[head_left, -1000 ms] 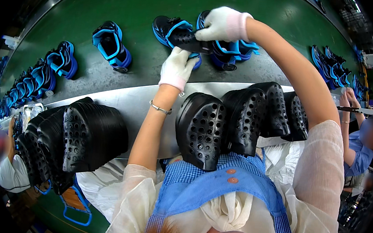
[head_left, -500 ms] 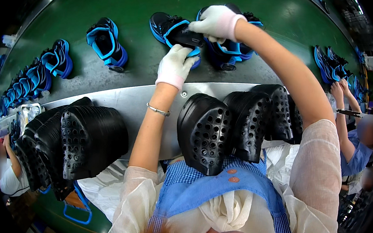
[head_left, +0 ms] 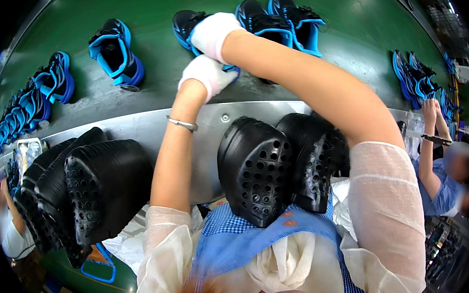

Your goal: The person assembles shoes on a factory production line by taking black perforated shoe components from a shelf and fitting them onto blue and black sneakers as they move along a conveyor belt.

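A black sneaker with blue trim [head_left: 184,26] lies on the green surface in front of me, its toe pointing away. My left hand [head_left: 208,77], in a white glove, is closed at its heel, with the thumb along the blue edge. Over the shoe's opening lies my right hand [head_left: 217,34], also gloved; its fingers are hidden, so I cannot see what they hold. Close to the right hand stand two more such sneakers [head_left: 304,28], partly behind my right forearm. Another sneaker [head_left: 115,53] stands apart on the left.
Stacks of black, insole-shaped pieces with holes [head_left: 257,170] stand at the near metal ledge [head_left: 214,125], with more stacks [head_left: 110,186] on the left. A row of sneakers [head_left: 20,110] runs far left; others [head_left: 408,77] stand far right, where a co-worker's hands [head_left: 431,109] reach in.
The sneakers on the green surface have shifted left, and my left hand has gone with the heel. My right hand has moved left and down over the shoe's opening, hiding the black flat piece seen there.
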### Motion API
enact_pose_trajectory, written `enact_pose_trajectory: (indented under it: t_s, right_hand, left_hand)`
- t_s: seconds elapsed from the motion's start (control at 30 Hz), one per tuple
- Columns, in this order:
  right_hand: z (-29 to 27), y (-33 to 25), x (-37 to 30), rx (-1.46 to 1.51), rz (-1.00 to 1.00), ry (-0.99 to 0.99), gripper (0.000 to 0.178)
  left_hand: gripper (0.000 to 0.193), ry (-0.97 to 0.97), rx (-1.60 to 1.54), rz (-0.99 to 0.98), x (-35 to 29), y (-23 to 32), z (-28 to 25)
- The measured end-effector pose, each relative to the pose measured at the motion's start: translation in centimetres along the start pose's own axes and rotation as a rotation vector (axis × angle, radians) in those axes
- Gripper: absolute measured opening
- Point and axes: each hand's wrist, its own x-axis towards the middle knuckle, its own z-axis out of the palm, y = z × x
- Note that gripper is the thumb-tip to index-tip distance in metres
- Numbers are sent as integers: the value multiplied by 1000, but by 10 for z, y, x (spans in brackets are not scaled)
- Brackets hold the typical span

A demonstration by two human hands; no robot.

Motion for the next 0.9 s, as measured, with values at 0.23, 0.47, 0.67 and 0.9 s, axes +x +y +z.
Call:
enact_pose_trajectory:
  t_s: [0.23,0.47,0.67,0.9]
  right_hand:
    - [-13,8,-14,-16,13,16,30]
    - [-15,5,-21,-15,-53,-98,23]
    - [-15,18,-22,51,-23,-78,24]
    - [-52,44,-123,98,-188,70,25]
  left_hand:
    - [37,-113,81,-164,0,17,-12]
    - [47,-22,181,-94,2,0,-1]
    - [52,-53,291,-113,8,14,0]
    - [38,-55,143,-134,-1,8,-3]
